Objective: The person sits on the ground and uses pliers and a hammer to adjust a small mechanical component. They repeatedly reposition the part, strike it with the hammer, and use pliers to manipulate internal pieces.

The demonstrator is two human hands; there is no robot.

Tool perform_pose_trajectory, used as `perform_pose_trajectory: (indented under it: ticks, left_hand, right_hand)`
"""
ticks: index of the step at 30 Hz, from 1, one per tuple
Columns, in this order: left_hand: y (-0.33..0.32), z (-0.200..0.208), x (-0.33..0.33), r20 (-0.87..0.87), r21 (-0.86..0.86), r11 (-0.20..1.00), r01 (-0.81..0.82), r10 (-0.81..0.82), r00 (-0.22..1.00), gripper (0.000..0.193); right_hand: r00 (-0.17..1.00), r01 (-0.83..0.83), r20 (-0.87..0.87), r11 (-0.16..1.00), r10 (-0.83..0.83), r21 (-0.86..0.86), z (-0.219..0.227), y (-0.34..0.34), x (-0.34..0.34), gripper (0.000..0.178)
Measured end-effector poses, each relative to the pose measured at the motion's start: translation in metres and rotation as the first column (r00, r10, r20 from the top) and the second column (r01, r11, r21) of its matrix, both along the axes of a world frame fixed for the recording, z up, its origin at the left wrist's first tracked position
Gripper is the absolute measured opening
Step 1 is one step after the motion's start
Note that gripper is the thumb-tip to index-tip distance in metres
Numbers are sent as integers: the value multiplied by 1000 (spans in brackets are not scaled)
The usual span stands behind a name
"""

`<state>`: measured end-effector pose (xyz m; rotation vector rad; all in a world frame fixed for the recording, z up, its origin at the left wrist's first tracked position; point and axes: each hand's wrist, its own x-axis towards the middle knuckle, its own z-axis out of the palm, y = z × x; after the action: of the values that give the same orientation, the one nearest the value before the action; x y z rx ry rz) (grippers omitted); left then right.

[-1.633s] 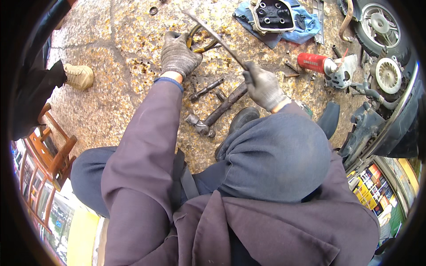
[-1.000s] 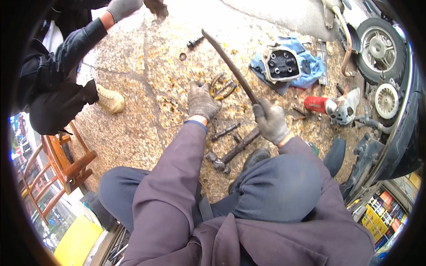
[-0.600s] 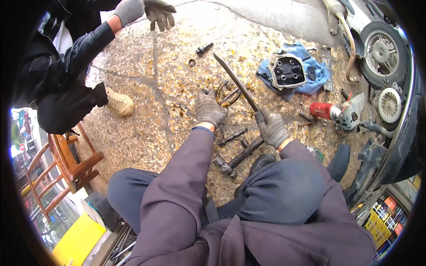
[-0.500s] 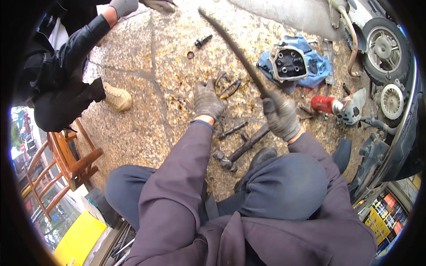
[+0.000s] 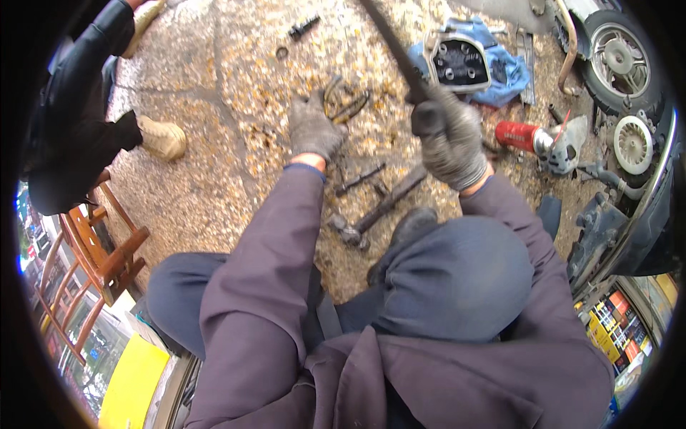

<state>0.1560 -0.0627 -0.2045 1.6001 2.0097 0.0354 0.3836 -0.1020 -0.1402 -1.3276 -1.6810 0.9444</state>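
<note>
My left hand, in a grey work glove, is low over the stony ground with fingers apart. Close at its right lie pliers with dark, yellowish handles; any contact is unclear. My gloved right hand is closed round the lower end of a long dark bar, which slants up and left out of view. Its exact kind does not show. Below my hands lie a hammer and a thin dark rod.
An engine cover rests on a blue cloth beyond my right hand. Right of it are a red spray can and a wheel. A bolt and ring lie far. Someone's shoe and a wooden chair are left.
The view has shifted, so most things sit higher and further left. The bar in my right hand stands slightly steeper. The other person's gloved hands have left the view.
</note>
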Motion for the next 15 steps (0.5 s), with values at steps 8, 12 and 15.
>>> perform_pose_trajectory:
  ticks: [8,12,15]
  left_hand:
    - [4,9,4,-70,-9,998,64,-64,996,79]
    - [1,8,-2,-68,45,998,53,-50,996,77]
    - [-2,3,-2,-41,42,998,53,-52,998,77]
  right_hand:
    - [851,131,514,905,107,-406,-51,-9,-20,46]
    - [997,73,-10,981,-76,-181,-13,3,-8,34]
    - [995,76,-66,997,-75,8,2,-2,1,37]
